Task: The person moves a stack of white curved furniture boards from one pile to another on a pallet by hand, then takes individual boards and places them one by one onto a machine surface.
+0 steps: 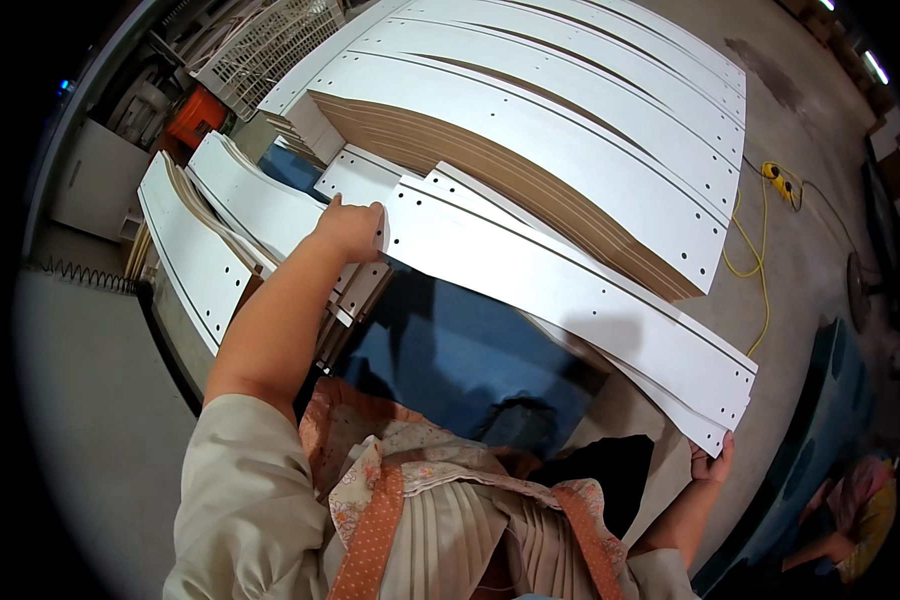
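A long white panel (560,285) with dark drilled holes and a dark groove along its far edge lies across in front of me. My left hand (350,230) is closed on its left end. At the near right corner, my right hand (712,460) grips the other end, its fingers partly hidden beneath. More white panels show under and behind this one, slightly out of line with it. Just beyond stands a tall stack of curved white panels (540,110) with brown edges. Below the panel is a blue surface (440,345) with shadows on it.
More stacked white panels (185,250) stand at the left. An orange bucket (196,117) and a white plastic crate (270,55) are behind them. A yellow cable with a yellow socket block (780,183) lies on the floor at right. Another person (850,515) is at the lower right.
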{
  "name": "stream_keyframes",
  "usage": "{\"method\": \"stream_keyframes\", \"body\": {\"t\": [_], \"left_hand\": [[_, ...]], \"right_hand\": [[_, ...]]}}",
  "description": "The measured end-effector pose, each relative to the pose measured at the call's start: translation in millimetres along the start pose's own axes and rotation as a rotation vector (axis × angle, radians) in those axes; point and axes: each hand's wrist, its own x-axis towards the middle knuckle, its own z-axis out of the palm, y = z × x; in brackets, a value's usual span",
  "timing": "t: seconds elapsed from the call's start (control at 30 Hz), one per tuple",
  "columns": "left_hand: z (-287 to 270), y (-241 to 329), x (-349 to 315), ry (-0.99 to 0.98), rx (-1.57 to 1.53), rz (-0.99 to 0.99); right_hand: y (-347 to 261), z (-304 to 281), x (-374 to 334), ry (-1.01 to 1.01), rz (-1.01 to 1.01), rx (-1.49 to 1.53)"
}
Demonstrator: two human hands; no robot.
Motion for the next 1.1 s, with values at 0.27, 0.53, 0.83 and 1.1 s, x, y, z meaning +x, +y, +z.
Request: {"method": "stream_keyframes", "body": {"t": [0.27, 0.53, 0.83, 1.1], "left_hand": [[11.3, -7.5, 18.0, 0.239, -0.369, -0.113], [8.0, 10.5, 28.9, 0.172, -0.433, -0.155], [13.3, 9.5, 32.5, 0.37, -0.091, -0.397], [52.6, 105.3, -31.5, 0.535, -1.046, 0.204]], "right_hand": [[-5.3, 2.1, -4.4, -0.086, 0.014, 0.114], [-14.5, -10.7, 27.5, -0.132, 0.106, -0.161], [4.5, 64.4, 30.7, -0.145, 0.183, -0.166], [38.5, 140.2, 22.7, -0.291, 0.121, -0.186]]}}
